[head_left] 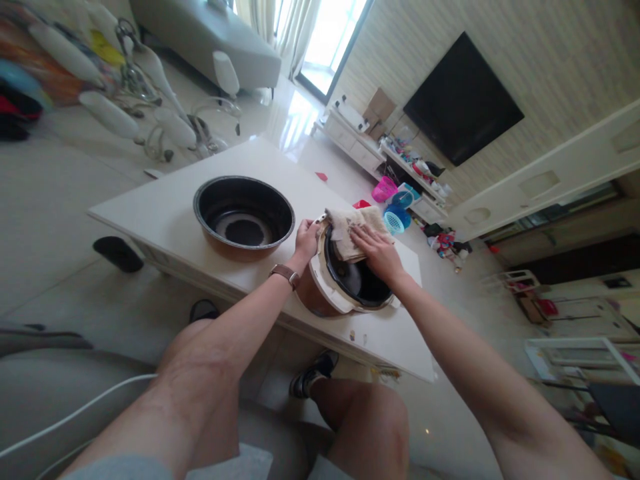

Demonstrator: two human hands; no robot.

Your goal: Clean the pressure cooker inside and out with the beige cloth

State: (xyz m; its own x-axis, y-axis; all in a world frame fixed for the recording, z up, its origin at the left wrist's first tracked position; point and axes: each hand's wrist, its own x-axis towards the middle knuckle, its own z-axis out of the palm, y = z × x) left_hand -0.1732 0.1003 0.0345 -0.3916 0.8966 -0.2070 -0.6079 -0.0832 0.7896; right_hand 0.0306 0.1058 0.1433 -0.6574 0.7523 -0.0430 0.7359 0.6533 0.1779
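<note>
A rice cooker body (327, 293), white-rimmed with a brown shell, stands on the white table (165, 213) in front of me. My left hand (306, 239) grips its far left rim, fingers curled over the edge. My right hand (376, 252) lies flat, fingers stretched, pressing a beige cloth (350, 227) onto the cooker's rim and dark inside. To the left sits the black inner pot (244, 217), apart from the cooker. A brown watch (285, 273) is on my left wrist.
My knees and a dark shoe (313, 377) show under the table's near edge. Coloured plastic baskets (395, 217) and clutter lie on the floor beyond. A TV (463, 100), a low white cabinet (357, 143) and a grey sofa (210, 33) stand further back. A white cable (75, 413) runs at lower left.
</note>
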